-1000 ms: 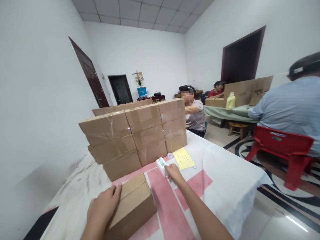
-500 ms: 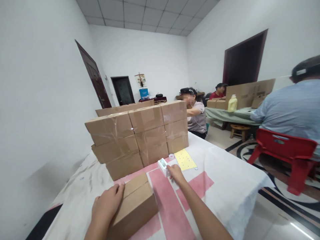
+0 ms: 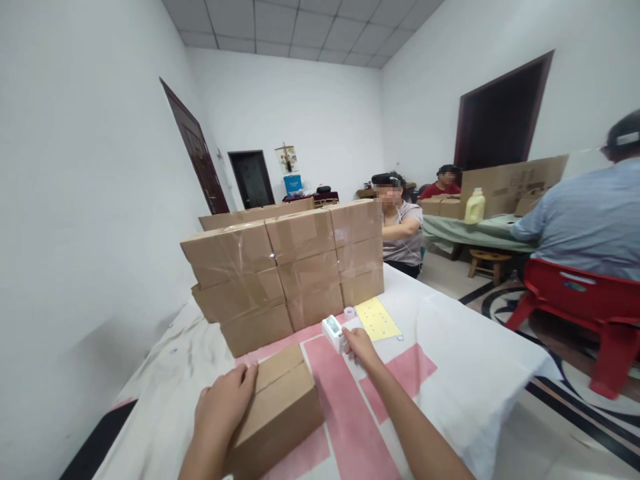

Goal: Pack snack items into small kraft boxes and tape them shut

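Observation:
My left hand (image 3: 225, 403) is curved over the left edge of a closed cardboard box (image 3: 283, 407), thumb and fingers against its top and side. A seam runs across the box's top. Between the thumb and fingers of my right hand (image 3: 361, 347) is a small white device with a screen-like window (image 3: 334, 328). It is low over the tablecloth or touching it; I cannot tell which. Just beyond it lies a small roll of clear tape (image 3: 349, 312). A yellow sheet with small blue marks (image 3: 379, 319) lies to the right of the tape.
A wall of stacked, taped cardboard boxes (image 3: 305, 280) stands across the table behind my hands. The white tablecloth (image 3: 450, 340) has pink patches. A person (image 3: 403, 230) sits past the stack. At right are another person (image 3: 595, 213), a red chair (image 3: 575, 293) and a yellow jug (image 3: 475, 206).
The whole scene has shifted slightly to the right in the picture as my head turned a little left. Both hands keep their places on the box and the white device.

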The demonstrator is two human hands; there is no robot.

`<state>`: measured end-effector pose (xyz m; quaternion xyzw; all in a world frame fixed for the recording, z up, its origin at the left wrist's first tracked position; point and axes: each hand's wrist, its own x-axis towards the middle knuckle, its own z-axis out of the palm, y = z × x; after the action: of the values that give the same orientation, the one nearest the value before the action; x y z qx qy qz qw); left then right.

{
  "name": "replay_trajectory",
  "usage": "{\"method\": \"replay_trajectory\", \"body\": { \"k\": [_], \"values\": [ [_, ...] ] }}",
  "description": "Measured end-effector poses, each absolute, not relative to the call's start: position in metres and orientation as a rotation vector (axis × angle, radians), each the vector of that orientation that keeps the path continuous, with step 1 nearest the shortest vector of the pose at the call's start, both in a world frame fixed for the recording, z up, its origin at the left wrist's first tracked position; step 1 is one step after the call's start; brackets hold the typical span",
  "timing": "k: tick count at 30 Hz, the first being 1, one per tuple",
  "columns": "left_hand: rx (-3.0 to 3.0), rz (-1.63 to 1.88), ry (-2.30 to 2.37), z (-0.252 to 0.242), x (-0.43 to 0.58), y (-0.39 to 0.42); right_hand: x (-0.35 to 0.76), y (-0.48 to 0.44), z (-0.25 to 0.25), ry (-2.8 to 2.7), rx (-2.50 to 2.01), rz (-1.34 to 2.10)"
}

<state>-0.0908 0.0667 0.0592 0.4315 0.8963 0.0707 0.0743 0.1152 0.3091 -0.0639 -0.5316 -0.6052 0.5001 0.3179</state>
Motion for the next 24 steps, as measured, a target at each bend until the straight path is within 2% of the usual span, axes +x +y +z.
{"method": "replay_trajectory", "body": {
  "k": [24],
  "values": [
    [1.301,0.262,2.704,0.059,-0.091,0.068,0.123,0.304,-0.059,-1.601,-1.445,1.509]
  ]
}}
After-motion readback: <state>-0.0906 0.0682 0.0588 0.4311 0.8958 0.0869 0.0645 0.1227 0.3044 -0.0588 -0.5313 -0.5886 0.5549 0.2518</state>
